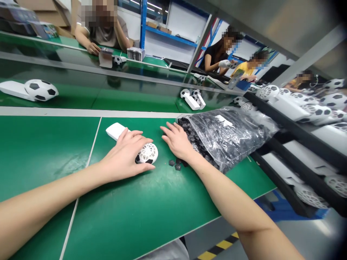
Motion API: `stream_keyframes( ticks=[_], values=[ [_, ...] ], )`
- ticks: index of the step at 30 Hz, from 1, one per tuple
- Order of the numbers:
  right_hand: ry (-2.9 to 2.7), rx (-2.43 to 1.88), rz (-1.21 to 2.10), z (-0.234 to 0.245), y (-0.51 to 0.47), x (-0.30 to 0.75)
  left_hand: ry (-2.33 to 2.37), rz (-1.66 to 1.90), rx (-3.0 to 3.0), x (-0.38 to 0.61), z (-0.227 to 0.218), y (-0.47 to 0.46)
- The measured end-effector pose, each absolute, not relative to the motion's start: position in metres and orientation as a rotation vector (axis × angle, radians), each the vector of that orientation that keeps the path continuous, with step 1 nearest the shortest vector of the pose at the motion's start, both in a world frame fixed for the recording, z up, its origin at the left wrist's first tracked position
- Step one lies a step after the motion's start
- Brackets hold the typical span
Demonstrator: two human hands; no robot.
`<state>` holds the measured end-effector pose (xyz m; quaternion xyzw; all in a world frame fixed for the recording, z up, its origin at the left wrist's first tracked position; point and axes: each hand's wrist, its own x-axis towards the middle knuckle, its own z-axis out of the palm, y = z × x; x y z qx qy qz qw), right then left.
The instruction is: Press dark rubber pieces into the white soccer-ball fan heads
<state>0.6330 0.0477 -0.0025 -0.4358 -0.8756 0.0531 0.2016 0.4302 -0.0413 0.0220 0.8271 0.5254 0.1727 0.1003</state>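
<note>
My left hand [127, 153] lies over a white device with a football-patterned round head [148, 153] and a white handle [115, 130], fingers wrapped over the head on the green table [151, 209]. My right hand [177, 141] rests flat, fingers spread, at the mouth of a clear plastic bag of small black pieces [227, 135]. A few loose black pieces [175, 165] lie by my right wrist.
A finished black-and-white football device [36, 90] lies on the conveyor belt at the left, more [193, 99] further along. A black rack [306, 137] at the right holds several white devices. Other people sit across the belt, one with a hand [93, 48] on the far ledge.
</note>
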Motion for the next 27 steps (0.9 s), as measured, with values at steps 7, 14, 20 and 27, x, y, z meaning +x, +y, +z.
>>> stream_keyframes(
  ticks=[7,14,20,27],
  values=[
    [-2.642,-1.243,0.046,0.004,0.045,0.633,1.536,0.436,2.411,0.427,0.023,-0.046],
    [-2.583,-1.268,-0.006,0.006,0.043,0.642,1.485,0.544,2.353,0.432,0.014,-0.050],
    [-2.412,-1.086,0.307,0.011,0.035,0.643,1.283,0.490,2.352,0.423,0.023,-0.043],
    [-2.158,-0.803,0.916,0.019,0.017,0.637,1.291,0.545,2.258,0.423,0.024,-0.040]
  ],
)
